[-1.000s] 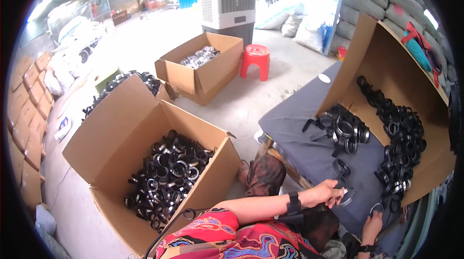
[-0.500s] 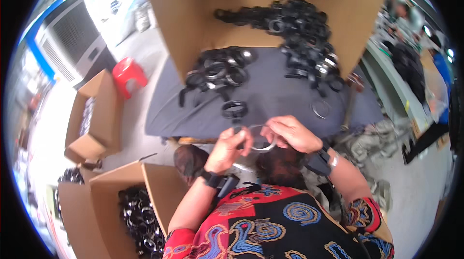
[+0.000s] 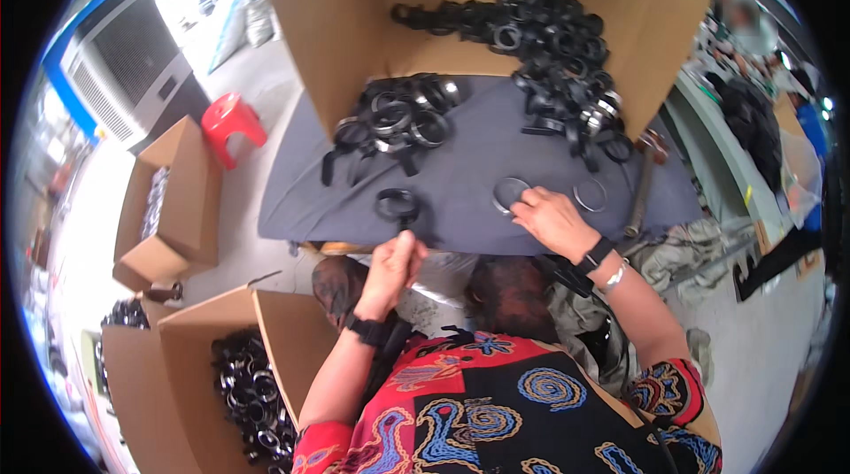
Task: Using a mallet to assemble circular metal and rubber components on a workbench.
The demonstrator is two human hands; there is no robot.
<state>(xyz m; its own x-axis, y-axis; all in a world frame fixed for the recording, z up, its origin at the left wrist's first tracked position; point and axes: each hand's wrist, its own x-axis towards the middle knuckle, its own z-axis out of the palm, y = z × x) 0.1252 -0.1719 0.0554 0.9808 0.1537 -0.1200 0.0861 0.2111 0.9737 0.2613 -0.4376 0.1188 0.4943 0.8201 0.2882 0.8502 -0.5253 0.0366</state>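
My left hand (image 3: 392,272) is closed on the short stem of a black ring (image 3: 396,206), held upright above the near edge of the grey cloth. My right hand (image 3: 556,224) pinches the edge of a thin silver metal ring (image 3: 510,197) at the cloth, to the right of the black ring. Beside that hand lies another thin metal ring (image 3: 590,195), flat on the cloth. A pile of black rings with stems (image 3: 390,115), some with shiny silver inner faces, sits farther off to the left.
A large cardboard box (image 3: 425,53) lies with its opening toward me, a heap of black rings (image 3: 567,53) spilling out at right. A hammer (image 3: 641,191) rests at the right edge. Lower left stands a carton (image 3: 283,359) of rings. A red stool (image 3: 233,129) is left.
My hands have moved apart. The right one has carried the thin metal ring away to the right and down to the cloth; the left keeps the black ring, slightly farther left.
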